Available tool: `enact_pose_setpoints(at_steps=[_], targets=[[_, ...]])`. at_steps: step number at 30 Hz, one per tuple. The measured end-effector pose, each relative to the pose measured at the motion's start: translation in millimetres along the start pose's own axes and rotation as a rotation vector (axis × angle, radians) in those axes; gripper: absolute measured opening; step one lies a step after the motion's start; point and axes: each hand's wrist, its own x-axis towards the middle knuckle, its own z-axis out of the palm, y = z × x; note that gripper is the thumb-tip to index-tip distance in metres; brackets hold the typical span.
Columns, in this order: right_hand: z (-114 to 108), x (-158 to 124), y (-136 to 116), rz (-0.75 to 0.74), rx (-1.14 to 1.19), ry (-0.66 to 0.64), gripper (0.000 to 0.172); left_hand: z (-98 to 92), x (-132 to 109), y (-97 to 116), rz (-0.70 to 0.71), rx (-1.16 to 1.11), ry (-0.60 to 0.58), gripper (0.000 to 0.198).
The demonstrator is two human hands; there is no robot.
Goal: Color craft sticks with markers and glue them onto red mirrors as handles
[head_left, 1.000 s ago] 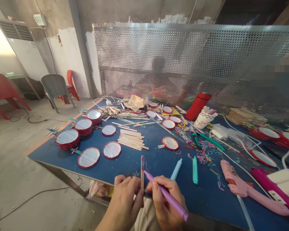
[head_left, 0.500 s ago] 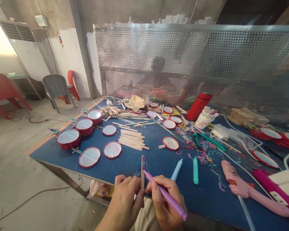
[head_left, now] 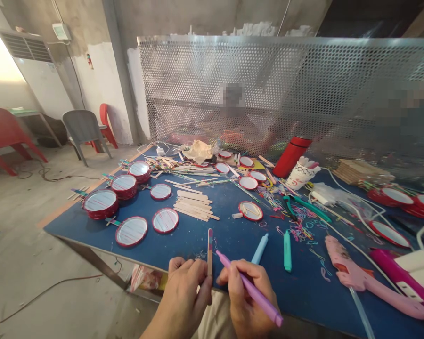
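Upright between the fingers of my left hand (head_left: 189,287) is a wooden craft stick (head_left: 209,256), with coloured bands near its upper end. My right hand (head_left: 250,292) grips a purple marker (head_left: 256,294); its tip is a short way right of the stick, not touching it. Past my right hand a light blue marker (head_left: 260,248) and a teal marker (head_left: 287,251) lie on the blue table (head_left: 198,240). Farther off lies a pile of plain craft sticks (head_left: 191,205). Round red-rimmed discs (head_left: 165,220) lie to the left of that pile.
A pink glue gun (head_left: 353,270) and a magenta power strip (head_left: 392,268) occupy the right side. Loose coloured rubber bands (head_left: 302,226), teal pliers (head_left: 311,208), a paper cup (head_left: 302,173) and a red bottle (head_left: 292,155) stand or lie behind. A perforated metal screen (head_left: 198,84) borders the far edge.
My right hand has drawn the purple marker right and slightly down, taking its tip off the stick. My left hand and the stick stay nearly still.
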Motion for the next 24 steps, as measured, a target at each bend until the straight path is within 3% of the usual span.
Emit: enact_pose_setpoints(at_steps=[6, 10, 14, 18, 24], targets=[[-3, 4, -2, -0.043, -0.001, -0.158, 0.010, -2.0, 3, 2, 0.015, -0.025, -0.011, 0.025], [-3, 3, 1, -0.032, 0.004, -0.062, 0.010, -2.1, 3, 3, -0.004, -0.024, 0.000, 0.024], [-2, 1, 1, -0.046, -0.024, -0.126, 0.007, -1.7, 2, 2, 0.003, -0.030, 0.001, 0.025], [0, 3, -4, -0.021, -0.058, -0.001, 0.007, -3.1, 3, -1, -0.002, -0.066, -0.014, 0.024], [-19, 37, 3, -0.339, -0.542, -0.039, 0.009, -1.3, 3, -10, 0.059, -0.111, -0.011, 0.025]])
